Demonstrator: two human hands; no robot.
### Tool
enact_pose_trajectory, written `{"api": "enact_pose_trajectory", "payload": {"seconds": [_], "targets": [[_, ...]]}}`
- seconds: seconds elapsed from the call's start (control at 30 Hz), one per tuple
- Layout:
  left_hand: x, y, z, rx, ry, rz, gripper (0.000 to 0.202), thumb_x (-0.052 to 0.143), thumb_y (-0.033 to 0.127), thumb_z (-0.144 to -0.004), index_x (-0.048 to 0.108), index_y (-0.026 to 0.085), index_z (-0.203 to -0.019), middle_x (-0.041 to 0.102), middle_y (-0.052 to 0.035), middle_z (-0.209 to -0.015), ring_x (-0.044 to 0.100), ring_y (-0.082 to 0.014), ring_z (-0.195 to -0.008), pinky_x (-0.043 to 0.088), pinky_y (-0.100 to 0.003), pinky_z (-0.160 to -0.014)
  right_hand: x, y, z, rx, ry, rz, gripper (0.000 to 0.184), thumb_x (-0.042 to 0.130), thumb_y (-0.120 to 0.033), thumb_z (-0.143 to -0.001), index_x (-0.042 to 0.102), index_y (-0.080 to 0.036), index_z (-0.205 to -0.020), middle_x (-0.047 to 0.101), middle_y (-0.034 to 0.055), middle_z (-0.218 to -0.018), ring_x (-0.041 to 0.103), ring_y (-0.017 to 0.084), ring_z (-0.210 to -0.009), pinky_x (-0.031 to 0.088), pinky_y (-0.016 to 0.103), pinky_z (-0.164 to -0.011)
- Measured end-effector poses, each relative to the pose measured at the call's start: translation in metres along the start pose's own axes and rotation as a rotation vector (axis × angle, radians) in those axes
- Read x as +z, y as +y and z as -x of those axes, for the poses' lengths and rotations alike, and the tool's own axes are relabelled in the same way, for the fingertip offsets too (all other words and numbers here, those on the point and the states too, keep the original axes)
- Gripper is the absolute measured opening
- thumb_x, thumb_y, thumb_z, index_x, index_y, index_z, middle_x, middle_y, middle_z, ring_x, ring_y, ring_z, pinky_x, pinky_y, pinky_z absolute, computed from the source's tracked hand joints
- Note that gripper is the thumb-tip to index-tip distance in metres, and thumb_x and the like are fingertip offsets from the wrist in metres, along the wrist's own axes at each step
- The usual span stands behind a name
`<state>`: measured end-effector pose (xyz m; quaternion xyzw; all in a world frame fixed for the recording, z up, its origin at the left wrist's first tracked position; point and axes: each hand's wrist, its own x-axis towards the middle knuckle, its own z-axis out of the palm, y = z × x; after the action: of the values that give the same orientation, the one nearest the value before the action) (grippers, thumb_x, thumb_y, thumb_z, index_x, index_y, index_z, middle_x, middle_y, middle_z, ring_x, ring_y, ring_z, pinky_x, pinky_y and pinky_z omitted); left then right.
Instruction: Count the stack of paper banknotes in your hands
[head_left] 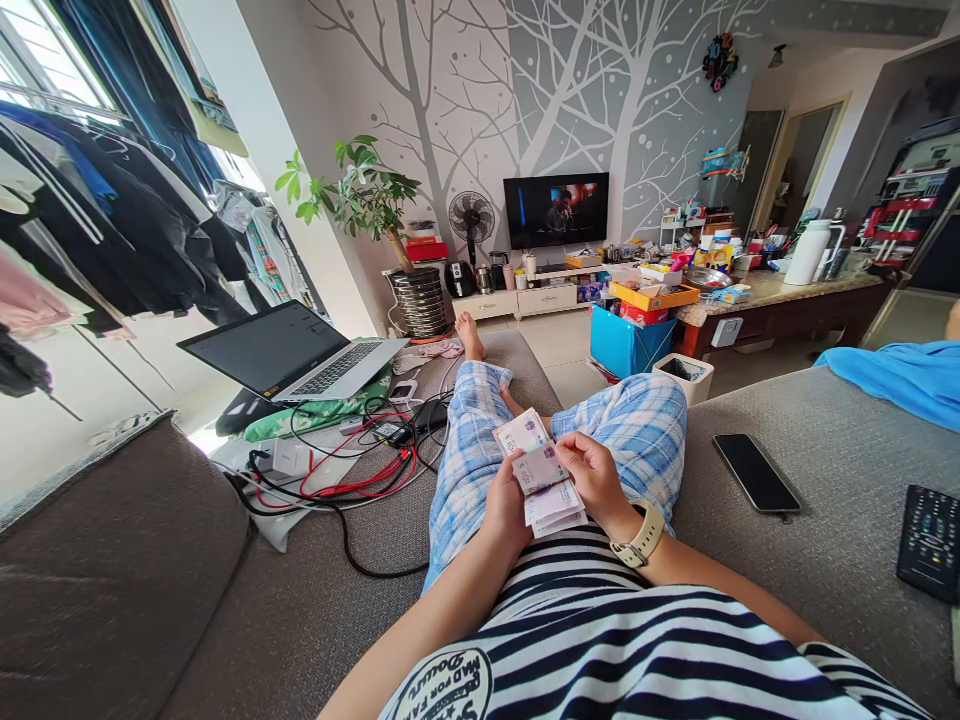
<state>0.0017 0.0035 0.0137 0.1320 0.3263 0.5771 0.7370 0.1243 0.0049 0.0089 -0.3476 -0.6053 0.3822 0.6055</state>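
Observation:
A small stack of banknotes (541, 470) lies fanned between my two hands, just above my lap. My left hand (507, 500) is closed around its left side, with the thumb on top. At the upper right edge, the thumb and fingertips of my right hand (596, 480) pinch a note. Some notes stick out beyond the far side, and paler paper ends hang out toward my striped shirt (600, 620). The fingers under the stack are hidden. A pale watch (640, 535) is on my right wrist.
On the sofa at left are an open laptop (300, 355) and tangled cables (382, 450). To the right lie a phone (756, 472), a remote control (930, 540) and a blue cloth (900, 380). A cluttered table (787, 300) and a waste bin (684, 375) stand beyond.

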Motion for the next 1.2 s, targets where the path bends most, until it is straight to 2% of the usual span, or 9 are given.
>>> {"api": "enact_pose_trajectory", "payload": {"seconds": [0.17,0.33,0.5,0.77,0.97,1.2], "targets": [[0.001,0.000,0.001,0.006,0.028,-0.004,0.028,0.054,0.027,-0.081,0.064,0.010,-0.101,0.074,-0.0121,-0.081,0.071,-0.0281,-0.075,0.056,-0.043,-0.075,0.001,0.002,0.000,0.031,-0.018,-0.091,0.032,0.052,-0.047,-0.089,0.058,-0.019,-0.073,0.048,-0.0046,-0.046,0.047,0.012,-0.045,0.041,0.026,-0.052],[-0.002,0.000,0.001,-0.006,0.031,-0.037,0.030,0.057,0.025,-0.079,0.064,0.009,-0.103,0.073,-0.0124,-0.077,0.071,-0.0280,-0.073,0.056,-0.043,-0.075,0.001,0.010,-0.004,0.089,0.064,-0.092,0.028,0.067,-0.044,-0.078,0.054,-0.021,-0.073,0.051,-0.0046,-0.056,0.046,0.012,-0.048,0.037,0.025,-0.049],[-0.004,-0.001,0.003,-0.032,-0.030,-0.066,0.030,0.059,0.024,-0.077,0.063,0.008,-0.102,0.073,-0.0125,-0.077,0.071,-0.0284,-0.070,0.056,-0.044,-0.076,0.000,0.019,-0.008,0.144,0.104,-0.057,0.028,0.068,-0.043,-0.075,0.052,-0.022,-0.080,0.053,-0.0047,-0.059,0.049,0.014,-0.053,0.039,0.025,-0.053],[-0.007,-0.003,-0.004,0.035,0.024,-0.057,0.038,0.063,0.012,-0.072,0.061,0.011,-0.110,0.074,-0.0110,-0.086,0.072,-0.0259,-0.073,0.058,-0.039,-0.073,-0.002,0.023,-0.009,0.082,0.075,0.072,0.028,0.061,-0.043,-0.081,0.053,-0.020,-0.067,0.051,-0.0027,-0.059,0.045,0.014,-0.057,0.037,0.025,-0.055],[-0.002,-0.002,-0.001,0.016,-0.001,0.015,0.036,0.055,0.026,-0.081,0.062,0.008,-0.112,0.074,-0.0130,-0.088,0.072,-0.0284,-0.080,0.057,-0.042,-0.078,-0.002,0.016,-0.005,0.043,0.074,0.077,0.024,0.059,-0.037,-0.083,0.052,-0.020,-0.067,0.050,-0.0024,-0.061,0.044,0.014,-0.058,0.037,0.026,-0.056],[-0.001,-0.002,-0.003,0.036,-0.026,0.023,0.036,0.054,0.026,-0.081,0.064,0.009,-0.111,0.074,-0.0126,-0.094,0.071,-0.0300,-0.088,0.055,-0.043,-0.083,-0.001,0.006,-0.002,0.004,0.041,0.048,0.020,0.059,-0.033,-0.082,0.052,-0.020,-0.068,0.049,-0.0026,-0.061,0.043,0.013,-0.057,0.036,0.026,-0.055]]}}
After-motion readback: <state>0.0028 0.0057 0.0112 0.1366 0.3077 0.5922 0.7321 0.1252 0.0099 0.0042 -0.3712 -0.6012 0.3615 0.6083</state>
